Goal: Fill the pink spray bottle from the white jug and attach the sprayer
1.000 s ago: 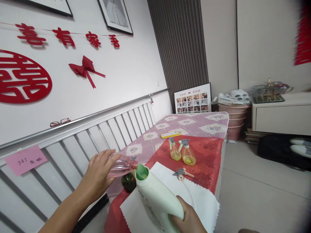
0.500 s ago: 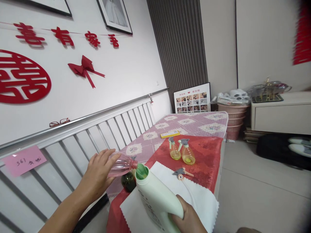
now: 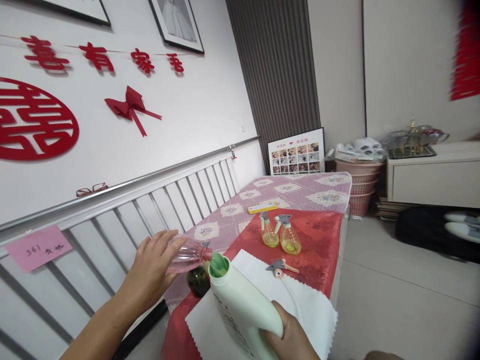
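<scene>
My left hand [image 3: 155, 260] is wrapped round a clear pink bottle [image 3: 188, 254], tilted so its neck meets the mouth of a pale green jug [image 3: 240, 305]. My right hand [image 3: 287, 332] grips that jug by its handle, its open mouth tipped up and to the left. Greenish liquid shows just inside the jug's mouth. Behind the bottle stands a dark green bottle [image 3: 198, 281], partly hidden. A grey and peach spray head [image 3: 282, 267] with a tube lies on a white cloth [image 3: 315, 307].
Two spray bottles [image 3: 270, 237] holding yellowish liquid stand on a red cloth [image 3: 318, 230]. Beyond them lies a yellow box [image 3: 262, 208] on the patterned table cover [image 3: 288, 187]. A white railing [image 3: 180, 200] runs along the left, and pink baskets [image 3: 360, 187] stand at the far right.
</scene>
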Demonstrator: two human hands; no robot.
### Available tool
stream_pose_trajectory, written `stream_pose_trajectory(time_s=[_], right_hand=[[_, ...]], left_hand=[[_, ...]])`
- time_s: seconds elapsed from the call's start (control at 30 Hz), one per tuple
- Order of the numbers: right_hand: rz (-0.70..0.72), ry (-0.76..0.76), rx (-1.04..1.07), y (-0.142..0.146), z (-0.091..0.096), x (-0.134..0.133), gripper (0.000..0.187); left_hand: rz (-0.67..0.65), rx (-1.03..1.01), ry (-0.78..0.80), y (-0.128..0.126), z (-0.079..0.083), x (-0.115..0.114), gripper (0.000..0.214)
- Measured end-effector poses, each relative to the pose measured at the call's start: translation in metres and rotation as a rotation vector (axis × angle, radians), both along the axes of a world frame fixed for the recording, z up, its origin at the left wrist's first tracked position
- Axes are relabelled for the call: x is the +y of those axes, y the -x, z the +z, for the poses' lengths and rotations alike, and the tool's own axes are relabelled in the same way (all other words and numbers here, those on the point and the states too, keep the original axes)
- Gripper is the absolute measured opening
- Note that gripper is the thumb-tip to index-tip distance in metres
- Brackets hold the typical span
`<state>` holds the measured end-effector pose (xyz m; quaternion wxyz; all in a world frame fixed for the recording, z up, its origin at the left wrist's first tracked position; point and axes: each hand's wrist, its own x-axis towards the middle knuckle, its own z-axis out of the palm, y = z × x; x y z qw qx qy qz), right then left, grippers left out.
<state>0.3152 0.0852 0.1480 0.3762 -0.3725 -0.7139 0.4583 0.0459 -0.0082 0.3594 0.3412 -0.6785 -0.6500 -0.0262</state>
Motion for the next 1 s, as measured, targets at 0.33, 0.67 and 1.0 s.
stream_pose_trajectory(time_s=[0.33, 0.67, 1.0], right_hand=[[-0.008, -0.008, -0.007, -0.0002, -0.0009, 0.0012, 0.009], [-0.004, -0.009, 0.004, 0.0000, -0.0020, 0.0019, 0.010], [-0.002, -0.025, -0.002, 0.0012, -0.0043, 0.0034, 0.012]], left_hand=[[-0.006, 0.003, 0.014, 0.0000, 0.0015, -0.0041, 0.058], [0.004, 0.012, 0.005, 0.0005, 0.0007, -0.0026, 0.058], [0.004, 0.033, 0.003, -0.0010, 0.0028, -0.0017, 0.059]])
